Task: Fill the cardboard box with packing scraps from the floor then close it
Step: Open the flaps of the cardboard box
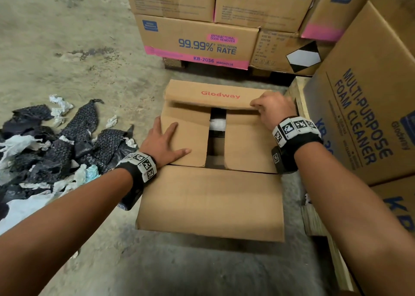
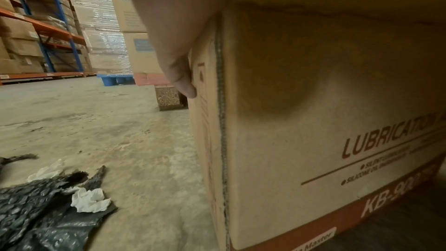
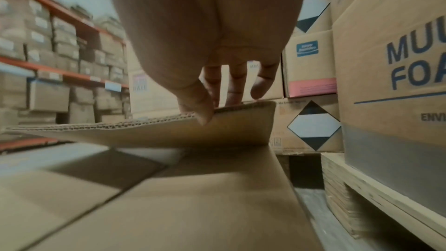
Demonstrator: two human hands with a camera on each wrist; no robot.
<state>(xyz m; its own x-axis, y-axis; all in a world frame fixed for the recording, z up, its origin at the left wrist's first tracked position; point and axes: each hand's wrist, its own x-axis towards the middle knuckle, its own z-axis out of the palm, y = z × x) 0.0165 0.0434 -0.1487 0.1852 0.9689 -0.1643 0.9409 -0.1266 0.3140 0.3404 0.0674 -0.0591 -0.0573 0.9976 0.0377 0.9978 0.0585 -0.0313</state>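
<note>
Now my right hand pinches the far flap of the cardboard box. Just left of that grip, my left hand presses flat on a side flap.

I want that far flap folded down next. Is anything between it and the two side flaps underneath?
Nothing visible does. The far flap, pinched by the right hand, hangs over the side flaps, which the left hand presses flat.

My left hand lies flat, fingers spread, pressing down on a flap — my right hand reaches further ahead, thumb and fingers pinching the far flap's edge, both forearms extended.
</note>
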